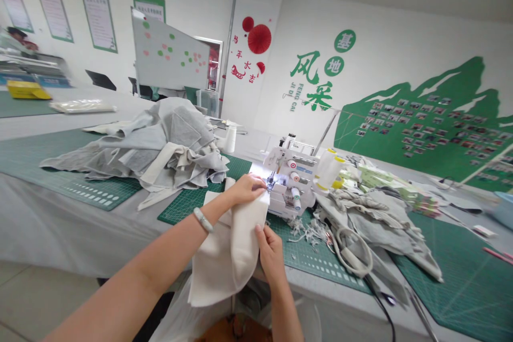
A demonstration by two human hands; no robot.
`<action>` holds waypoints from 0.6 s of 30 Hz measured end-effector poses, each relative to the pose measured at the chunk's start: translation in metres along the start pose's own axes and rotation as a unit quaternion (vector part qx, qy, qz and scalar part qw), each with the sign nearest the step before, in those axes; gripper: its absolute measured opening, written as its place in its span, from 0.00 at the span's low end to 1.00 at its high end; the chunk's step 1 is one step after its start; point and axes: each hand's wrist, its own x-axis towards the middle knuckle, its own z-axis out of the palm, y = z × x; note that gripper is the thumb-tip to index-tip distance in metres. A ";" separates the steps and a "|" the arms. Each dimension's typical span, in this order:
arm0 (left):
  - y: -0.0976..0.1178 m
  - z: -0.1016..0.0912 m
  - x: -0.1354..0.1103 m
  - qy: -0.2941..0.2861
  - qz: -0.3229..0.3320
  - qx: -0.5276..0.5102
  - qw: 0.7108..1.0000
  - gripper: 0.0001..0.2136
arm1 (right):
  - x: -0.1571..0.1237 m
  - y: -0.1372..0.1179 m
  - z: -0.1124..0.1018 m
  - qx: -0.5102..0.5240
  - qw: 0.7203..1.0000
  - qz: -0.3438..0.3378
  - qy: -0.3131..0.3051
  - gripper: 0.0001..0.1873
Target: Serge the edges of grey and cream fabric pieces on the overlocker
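A cream piece of fabric (244,235) hangs over the table's front edge, its upper end at the lit needle area of a white overlock sewing machine (294,181). My left hand (249,188) lies on the fabric's top close to the presser foot, fingers bent together and pressing the cloth. Lower down, my right hand (270,248) pinches the fabric's right edge between thumb and fingers. A pale bangle (203,220) sits on my left wrist. The cloth hides part of the left fingertips' contact with the machine bed.
A heap of grey fabric (168,133) lies left on a green cutting mat (72,155). Right of the machine are thread cones (331,168), thread scraps (308,231) and more grey cloth (372,219). A white thread cone (230,139) stands behind. Another person (18,43) is far left.
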 end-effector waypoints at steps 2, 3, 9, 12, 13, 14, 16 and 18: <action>-0.001 0.000 0.001 -0.005 0.005 0.014 1.000 0.09 | 0.000 0.000 0.000 0.001 1.000 0.000 0.001 0.21; -0.001 0.001 0.002 -0.008 0.007 0.018 1.000 0.10 | 0.000 0.000 0.000 0.002 1.000 0.000 0.001 0.21; -0.005 0.000 0.004 -0.029 -0.009 0.024 0.999 0.11 | 0.002 0.000 -0.001 0.007 1.000 -0.003 -0.004 0.21; -0.008 -0.001 0.006 -0.051 -0.019 0.029 0.998 0.11 | 0.003 0.001 0.001 0.011 1.000 -0.004 -0.007 0.21; -0.009 -0.002 0.007 -0.056 -0.019 0.032 0.998 0.11 | 0.004 0.002 0.001 0.012 1.000 -0.004 -0.008 0.21; -0.010 -0.002 0.008 -0.061 -0.018 0.033 0.997 0.11 | 0.004 0.002 0.002 0.014 1.000 -0.004 -0.009 0.21; -0.013 -0.002 0.011 -0.068 -0.019 0.037 0.997 0.11 | 0.005 0.003 0.004 0.016 1.000 -0.005 -0.009 0.21; -0.016 -0.002 0.014 -0.072 -0.021 0.045 0.996 0.11 | 0.006 0.004 0.005 0.018 1.000 -0.005 -0.006 0.21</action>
